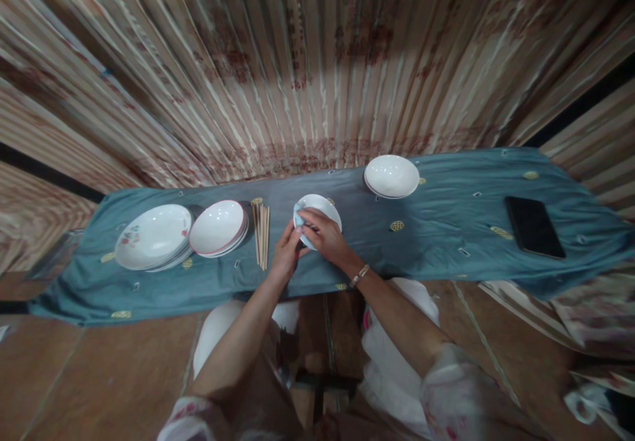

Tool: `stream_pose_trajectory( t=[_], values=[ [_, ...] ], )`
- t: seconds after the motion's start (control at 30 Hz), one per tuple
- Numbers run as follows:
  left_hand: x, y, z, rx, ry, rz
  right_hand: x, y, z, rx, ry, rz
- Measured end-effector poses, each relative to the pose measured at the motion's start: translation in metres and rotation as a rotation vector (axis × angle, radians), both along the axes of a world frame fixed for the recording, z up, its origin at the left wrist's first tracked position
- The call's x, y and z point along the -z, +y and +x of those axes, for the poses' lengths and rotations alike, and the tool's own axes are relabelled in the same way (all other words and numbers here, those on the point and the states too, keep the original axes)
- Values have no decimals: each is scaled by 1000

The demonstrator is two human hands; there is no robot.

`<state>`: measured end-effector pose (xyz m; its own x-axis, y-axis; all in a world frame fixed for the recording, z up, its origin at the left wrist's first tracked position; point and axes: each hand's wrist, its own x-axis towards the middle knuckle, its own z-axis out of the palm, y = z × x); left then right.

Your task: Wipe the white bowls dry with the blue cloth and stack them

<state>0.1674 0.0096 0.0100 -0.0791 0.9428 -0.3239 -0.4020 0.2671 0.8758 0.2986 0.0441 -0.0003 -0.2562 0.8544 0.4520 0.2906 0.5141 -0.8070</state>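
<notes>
Small white bowl (329,209) was held at the rim by two hands

Behind everything hung a pleated, patterned curtain (317,64). Before it stretched a long table under a teal tablecloth (446,219) with yellow pineapple-like motifs. Toward its left end stood a stack of flower-decorated plates (153,236), and just beside it a stack of red-rimmed bowls (218,228); like was nested with like, presumably to save room. A black tablet (534,226) lay flat near the right end, well apart from the crockery, perhaps to keep it out of the way. Nested white bowls (391,175) stood near the far edge, right of centre.

The small bowl was at mid-table, straight before the person, a convenient spot for both arms; whether its base touched the tablecloth could not be told. The left hand (286,250) grasped its near-left rim, probably to steady it. The right hand (325,233) reached across, fingers bent over a light-blue cloth (298,216) at that rim and gripping it. Wooden chopsticks (262,236) lay roughly parallel left of the left hand, likely for tidiness. A bracelet (359,276) circled the right wrist.
</notes>
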Motion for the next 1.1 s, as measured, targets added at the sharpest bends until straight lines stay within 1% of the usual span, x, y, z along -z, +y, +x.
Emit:
stream_pose_trajectory(
  t=[0.13,0.33,0.47,0.57,0.87,1.1],
  values=[
    [0,0,0,-9,32,0,2,12,-4,101,-92,57],
    [2,-1,-1,-11,71,9,5,30,0,185,-189,101],
    [3,-2,-2,-10,93,6,8,40,5,250,-194,69],
    [3,-2,-2,-4,95,-1,9,45,6,270,-195,38],
    [3,-4,-4,0,63,-1,14,46,20,327,-287,-84],
    [4,-4,-3,4,63,0,26,42,30,378,-334,-64]
  ],
)
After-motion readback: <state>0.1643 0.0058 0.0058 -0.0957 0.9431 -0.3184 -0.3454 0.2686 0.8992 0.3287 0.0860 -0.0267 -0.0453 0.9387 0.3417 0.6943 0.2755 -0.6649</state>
